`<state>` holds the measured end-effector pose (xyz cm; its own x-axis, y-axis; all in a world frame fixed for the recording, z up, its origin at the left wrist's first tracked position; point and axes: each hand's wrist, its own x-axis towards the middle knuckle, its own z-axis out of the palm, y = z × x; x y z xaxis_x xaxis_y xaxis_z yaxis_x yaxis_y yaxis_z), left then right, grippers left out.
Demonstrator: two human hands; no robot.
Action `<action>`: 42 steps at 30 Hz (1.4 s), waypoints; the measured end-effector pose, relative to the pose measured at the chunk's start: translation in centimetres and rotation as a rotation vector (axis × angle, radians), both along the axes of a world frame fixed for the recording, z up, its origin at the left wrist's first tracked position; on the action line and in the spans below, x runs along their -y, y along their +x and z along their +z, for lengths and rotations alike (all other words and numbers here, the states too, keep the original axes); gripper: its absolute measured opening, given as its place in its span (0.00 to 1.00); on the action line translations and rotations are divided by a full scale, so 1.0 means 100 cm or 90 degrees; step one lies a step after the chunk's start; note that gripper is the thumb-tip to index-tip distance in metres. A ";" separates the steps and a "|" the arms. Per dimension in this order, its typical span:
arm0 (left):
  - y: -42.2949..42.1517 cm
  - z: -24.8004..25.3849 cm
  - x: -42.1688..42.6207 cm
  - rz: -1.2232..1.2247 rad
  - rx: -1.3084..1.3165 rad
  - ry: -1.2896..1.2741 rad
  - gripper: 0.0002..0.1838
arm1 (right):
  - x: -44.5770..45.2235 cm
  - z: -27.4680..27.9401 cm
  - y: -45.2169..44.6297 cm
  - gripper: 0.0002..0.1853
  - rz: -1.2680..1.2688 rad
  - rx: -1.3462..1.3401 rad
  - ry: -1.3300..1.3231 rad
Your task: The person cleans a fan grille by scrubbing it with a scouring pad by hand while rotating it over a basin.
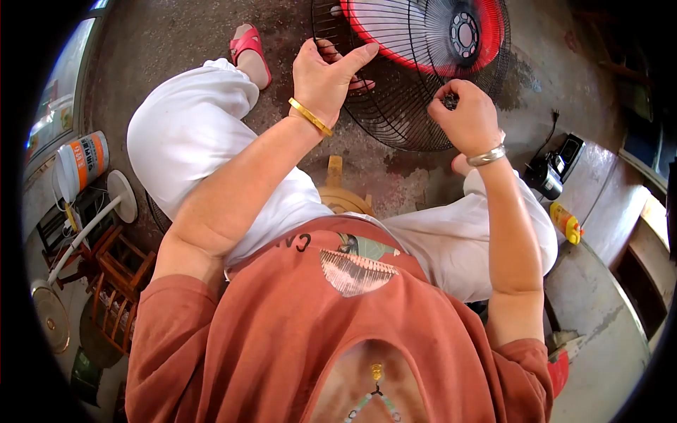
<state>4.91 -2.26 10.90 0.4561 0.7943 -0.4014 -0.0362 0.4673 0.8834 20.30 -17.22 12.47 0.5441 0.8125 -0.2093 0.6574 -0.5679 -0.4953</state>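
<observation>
A black wire fan guard [395, 116] is at the top centre, tilted, with a red ring [384, 49] and a round hub [465, 35] among its wires. My left hand [324, 77], wearing a gold bangle, grips the guard's left edge; its thumb lies along the near side and some fingertips show behind the wires. At the guard's lower right, my right hand [469, 116] is curled with thumb and forefinger together around a small dark, rough-looking thing [450, 101], too small to name. A silver bangle is on that wrist.
A wooden stool [345, 201] stands between the knees. To the left are a white and orange bucket [83, 163], a white stand [123, 196] and wooden chairs [120, 271]. A yellow bottle [565, 223] and a black appliance [546, 176] are on the right.
</observation>
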 end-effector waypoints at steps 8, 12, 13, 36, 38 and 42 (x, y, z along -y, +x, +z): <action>-0.002 -0.002 -0.006 0.032 -0.006 -0.093 0.23 | 0.006 0.004 0.018 0.12 -0.030 -0.160 0.015; -0.003 -0.007 -0.010 0.033 -0.005 -0.129 0.23 | 0.006 -0.012 0.025 0.14 -0.090 -0.250 0.167; -0.003 -0.006 -0.010 0.039 -0.008 -0.136 0.23 | 0.006 -0.011 0.026 0.15 -0.130 -0.254 0.195; -0.011 -0.009 -0.009 0.046 -0.059 -0.167 0.27 | -0.020 -0.012 -0.026 0.08 0.076 0.008 0.405; -0.012 -0.010 -0.007 0.057 -0.058 -0.188 0.27 | -0.020 -0.016 -0.023 0.08 0.082 0.047 0.386; -0.013 -0.014 -0.006 0.051 -0.034 -0.189 0.27 | -0.029 -0.028 0.003 0.07 0.035 0.108 0.369</action>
<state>3.62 -1.69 9.54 0.3681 0.6710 -0.6437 -0.0402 0.7031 0.7100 20.56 -14.35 9.66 0.4850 0.7961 0.3620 0.7751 -0.1996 -0.5994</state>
